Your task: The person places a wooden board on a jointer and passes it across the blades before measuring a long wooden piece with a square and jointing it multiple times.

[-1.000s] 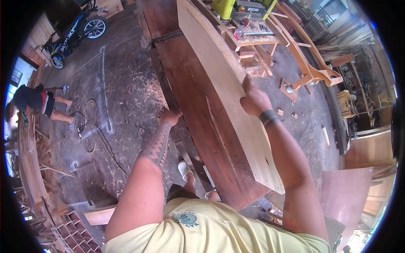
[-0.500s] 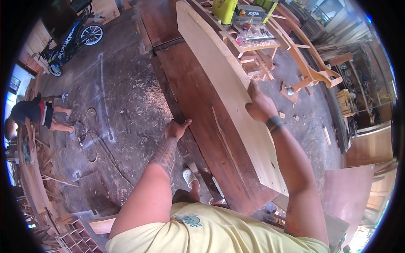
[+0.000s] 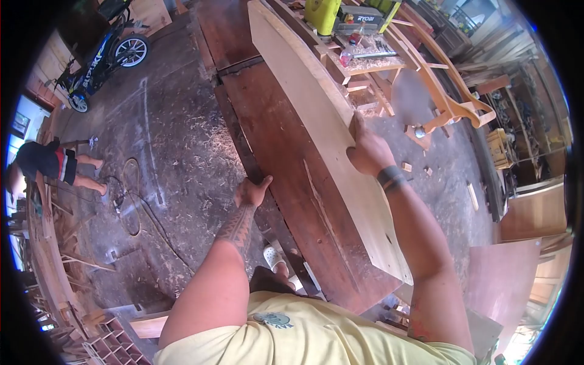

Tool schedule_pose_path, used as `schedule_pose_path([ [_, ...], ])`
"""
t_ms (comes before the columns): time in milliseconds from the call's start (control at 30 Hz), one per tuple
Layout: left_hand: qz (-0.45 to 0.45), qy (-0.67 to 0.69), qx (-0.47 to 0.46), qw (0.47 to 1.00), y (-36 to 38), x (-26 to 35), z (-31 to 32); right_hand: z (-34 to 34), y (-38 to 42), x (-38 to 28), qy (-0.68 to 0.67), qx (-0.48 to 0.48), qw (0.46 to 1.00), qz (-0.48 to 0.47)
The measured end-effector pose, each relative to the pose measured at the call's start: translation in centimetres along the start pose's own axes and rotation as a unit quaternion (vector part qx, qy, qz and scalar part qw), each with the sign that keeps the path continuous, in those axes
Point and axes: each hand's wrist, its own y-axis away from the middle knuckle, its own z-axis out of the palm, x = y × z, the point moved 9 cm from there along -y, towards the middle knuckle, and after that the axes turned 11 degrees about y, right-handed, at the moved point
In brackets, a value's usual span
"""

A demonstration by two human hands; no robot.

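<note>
A long dark red-brown wooden board (image 3: 298,176) lies lengthwise before me. My left hand (image 3: 252,191) is closed on its left edge, thumb on the top face and fingers out of sight below. Along its right side stands a pale, curved wooden plank (image 3: 331,131), tilted on edge. My right hand (image 3: 369,152) grips the plank's upper edge, with the thumb against the pale face and the fingers over the far side, partly hidden.
Behind the plank stands a yellow-green Ryobi machine (image 3: 356,21) near a shaving-covered wooden stand (image 3: 377,61). Curved wooden frames (image 3: 453,109) are at right. A power cord (image 3: 149,213) and shavings lie on the floor. At left are a motorbike (image 3: 100,64) and a bending person (image 3: 45,164).
The dark board and the pale plank have shifted slightly to the left, and both my hands have moved with them. Their hold looks the same.
</note>
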Motion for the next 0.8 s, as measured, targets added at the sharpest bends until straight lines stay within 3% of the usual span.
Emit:
schedule_pose_path([
  [333, -0.001, 0.033, -0.015, 0.999, 2.0, 2.7, -1.6, -0.7, -1.4, -0.6, 0.001, -0.009, 1.000, 0.004],
  [433, -0.039, -0.005, -0.007, 0.999, 1.6, 1.7, -1.3, -0.7, -1.7, -0.7, -0.009, -0.003, 1.000, 0.003],
  [800, 0.008, 0.026, -0.004, 1.000, 1.0, 1.1, -0.6, -1.1, -3.3, -1.4, -0.025, -0.003, 1.000, 0.008],
])
